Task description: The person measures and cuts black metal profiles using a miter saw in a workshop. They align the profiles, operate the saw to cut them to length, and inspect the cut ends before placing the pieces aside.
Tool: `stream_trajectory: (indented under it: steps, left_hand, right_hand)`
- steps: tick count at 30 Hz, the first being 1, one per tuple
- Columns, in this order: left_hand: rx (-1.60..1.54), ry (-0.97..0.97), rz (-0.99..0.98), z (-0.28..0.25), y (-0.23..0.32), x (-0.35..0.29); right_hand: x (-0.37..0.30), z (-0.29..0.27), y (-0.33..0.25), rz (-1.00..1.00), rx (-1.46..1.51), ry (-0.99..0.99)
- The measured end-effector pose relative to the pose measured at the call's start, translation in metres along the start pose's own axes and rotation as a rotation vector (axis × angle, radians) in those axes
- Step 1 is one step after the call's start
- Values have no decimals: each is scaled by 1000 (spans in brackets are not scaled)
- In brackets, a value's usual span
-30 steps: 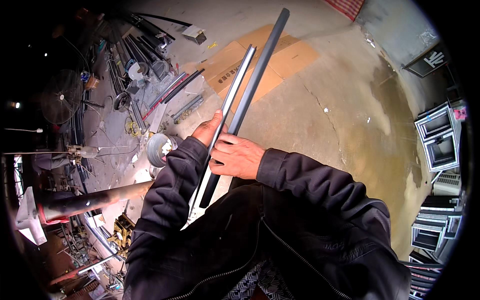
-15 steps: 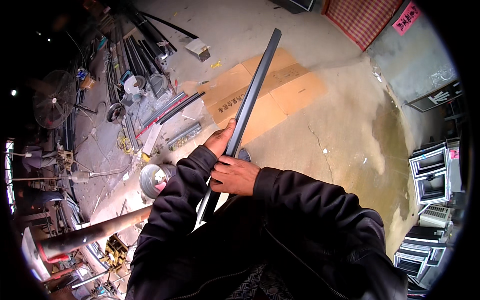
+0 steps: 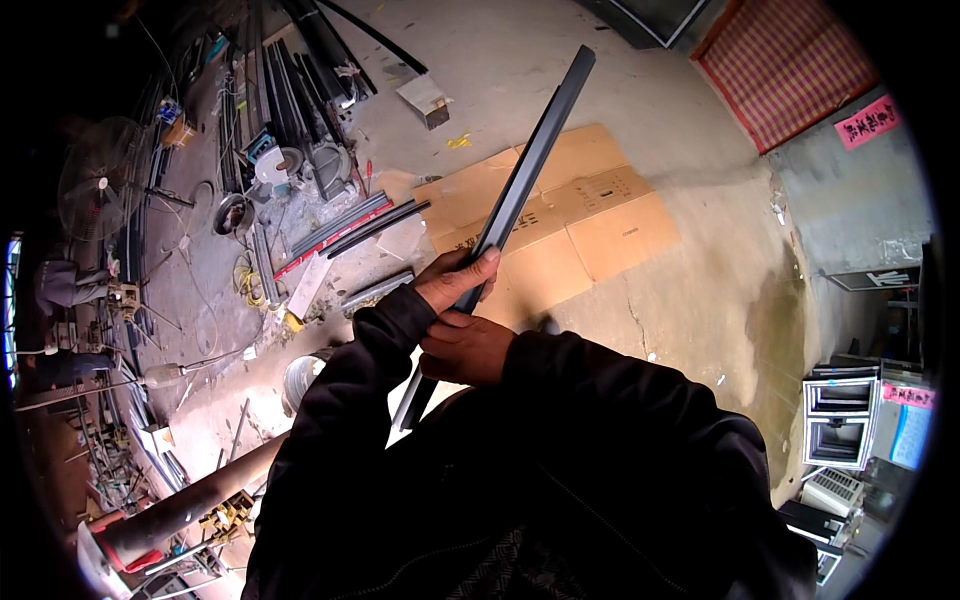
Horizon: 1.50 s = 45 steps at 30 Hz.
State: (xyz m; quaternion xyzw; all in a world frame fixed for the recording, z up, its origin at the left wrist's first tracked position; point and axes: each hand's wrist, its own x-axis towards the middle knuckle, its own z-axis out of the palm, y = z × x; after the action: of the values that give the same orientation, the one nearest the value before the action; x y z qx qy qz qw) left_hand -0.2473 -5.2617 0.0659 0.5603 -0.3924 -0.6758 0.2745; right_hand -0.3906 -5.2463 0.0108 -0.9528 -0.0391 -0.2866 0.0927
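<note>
A long dark grey metal profile [image 3: 534, 155] slants up and away in front of me, from near my waist toward the upper right. My left hand [image 3: 452, 280] is wrapped round it, the thumb lying across its top face. Just below, my right hand [image 3: 466, 348] closes on the same profile with curled fingers, close to the left wrist. The profile's lower end [image 3: 412, 402] shows below my right hand, near my dark jacket.
Flattened cardboard [image 3: 610, 210] lies on the floor ahead. To the left are a cut-off saw [image 3: 275, 165], loose profiles [image 3: 345, 232], a standing fan [image 3: 100, 180] and a bucket [image 3: 303, 380]. A thick pipe [image 3: 200, 495] runs at lower left. Window frames [image 3: 842, 420] stand at right.
My left thumb has moved from along the profile's side to across its top. The profile's far end has shifted slightly right, while the surroundings have shifted in view.
</note>
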Motion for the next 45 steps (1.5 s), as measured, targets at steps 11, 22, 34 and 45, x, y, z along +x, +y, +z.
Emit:
stream_trajectory:
  steps: [11, 22, 34, 45]
  left_hand:
    - [137, 162, -15, -94, 40, 111]
    - [404, 648, -61, -145, -3, 201]
    - [480, 780, -86, -216, 27, 274]
    - [226, 891, -116, -392, 56, 331]
  right_hand:
    - [26, 7, 164, -100, 169, 46]
    - [6, -45, 395, 799, 659, 75]
    - [126, -27, 547, 1149, 1307, -136]
    - [278, 61, 673, 975, 1218, -280]
